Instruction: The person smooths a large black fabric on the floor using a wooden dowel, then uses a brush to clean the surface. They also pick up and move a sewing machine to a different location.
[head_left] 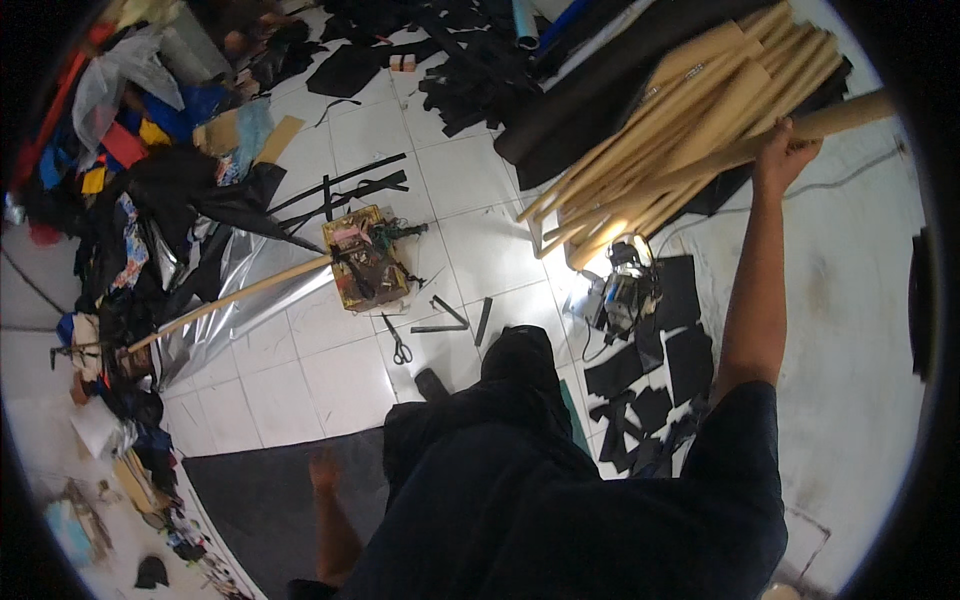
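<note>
My right hand (pixel 786 162) reaches far to the right, its fingers wrapped round a long brown roll (pixel 730 158), paper or cardboard. That roll lies across a stack of similar brown rolls and folded sheets (pixel 690 125). My left hand (pixel 324 472) is low on the left, over a large dark grey sheet (pixel 270 500) on the floor. It is smeared, so its fingers do not show clearly, and I cannot tell whether it touches the sheet.
Black scissors (pixel 398 345) and dark strips lie on the tiled floor. A cluttered box (pixel 365 260) stands ahead, with a wooden stick (pixel 240 298) reaching to it. A lit lamp (pixel 615 235) and black offcuts (pixel 690 365) are on the right. Fabric scraps (pixel 130 240) heap up left.
</note>
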